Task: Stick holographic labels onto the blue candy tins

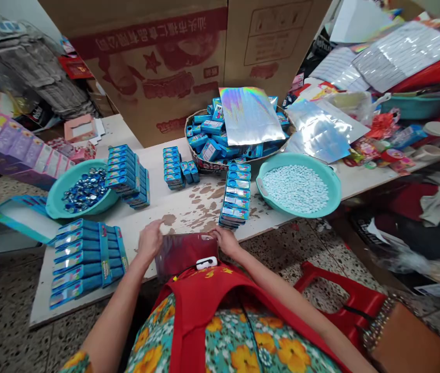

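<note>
A thin, shiny sheet (181, 251) spans the space between my hands at the table's front edge, reflecting the dark red of the apron. My left hand (150, 241) pinches its left corner, and my right hand (226, 241) grips the right one. Just beyond the right hand stands a stack of small blue boxes (236, 194). A basin of pale blue tablets (296, 187) sits to its right. On the left lie a basin of shiny blue pieces (82, 189) and larger bundled blue packs (83, 259).
A tray heaped with blue boxes (208, 134), topped by a silvery sheet (249, 116), stands before a big cardboard carton (188, 62). More blue stacks (126, 173) occupy the left of the table. A red stool (344, 290) is at the right; stacked purple boxes (17, 142) are at far left.
</note>
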`<state>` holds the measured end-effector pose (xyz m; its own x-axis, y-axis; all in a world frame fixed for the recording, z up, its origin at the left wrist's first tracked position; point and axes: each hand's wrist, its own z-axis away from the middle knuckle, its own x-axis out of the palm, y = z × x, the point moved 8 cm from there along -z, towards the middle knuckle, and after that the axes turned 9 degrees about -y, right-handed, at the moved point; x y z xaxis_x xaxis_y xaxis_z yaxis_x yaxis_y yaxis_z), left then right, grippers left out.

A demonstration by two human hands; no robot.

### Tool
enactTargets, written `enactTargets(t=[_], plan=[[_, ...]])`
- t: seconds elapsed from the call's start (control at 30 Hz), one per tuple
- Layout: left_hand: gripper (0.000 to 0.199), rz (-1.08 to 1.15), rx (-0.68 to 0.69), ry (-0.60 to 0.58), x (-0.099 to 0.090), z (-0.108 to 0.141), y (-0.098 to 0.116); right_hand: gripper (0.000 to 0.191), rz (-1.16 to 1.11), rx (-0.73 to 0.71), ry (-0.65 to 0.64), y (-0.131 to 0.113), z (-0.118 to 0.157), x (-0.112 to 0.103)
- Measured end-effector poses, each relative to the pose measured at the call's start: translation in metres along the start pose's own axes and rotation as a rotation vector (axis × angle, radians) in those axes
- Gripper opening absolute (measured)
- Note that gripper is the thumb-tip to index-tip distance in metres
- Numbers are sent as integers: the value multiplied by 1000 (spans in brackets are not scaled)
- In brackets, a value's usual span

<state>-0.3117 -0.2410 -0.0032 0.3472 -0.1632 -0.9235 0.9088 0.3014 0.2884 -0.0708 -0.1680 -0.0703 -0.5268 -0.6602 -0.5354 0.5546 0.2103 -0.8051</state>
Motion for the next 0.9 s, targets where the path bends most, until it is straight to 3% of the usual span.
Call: enactTargets(t=[0.07,0.13,0.23,0.33,0.43,0.57,0.63,0.8,0.9], plan=[[41,74,168,-86,15,-20,40,26,-3,34,25,1,-7,1],[38,125,279,-273,41,-35,76,26,-3,71,51,2,-9,1],[33,155,310,-502,73,-49,102,27,59,122,128,2,-5,-2],[34,166,382,-572,83,-57,107,33,261,84,221,-8,2,-2],[35,174,458,-601,85,-62,106,42,474,-2,219,-16,8,9],[33,204,432,-627,91,-67,102,49,620,-91,170,-14,16,25],[32,208,417,-635,95,-70,101,43,649,-113,179,-13,21,25],[31,138,385,-630,99,-75,99,13,655,-106,108,-34,32,5],[30,211,371,-611,81,-73,106,11,587,-18,93,-61,41,-28]])
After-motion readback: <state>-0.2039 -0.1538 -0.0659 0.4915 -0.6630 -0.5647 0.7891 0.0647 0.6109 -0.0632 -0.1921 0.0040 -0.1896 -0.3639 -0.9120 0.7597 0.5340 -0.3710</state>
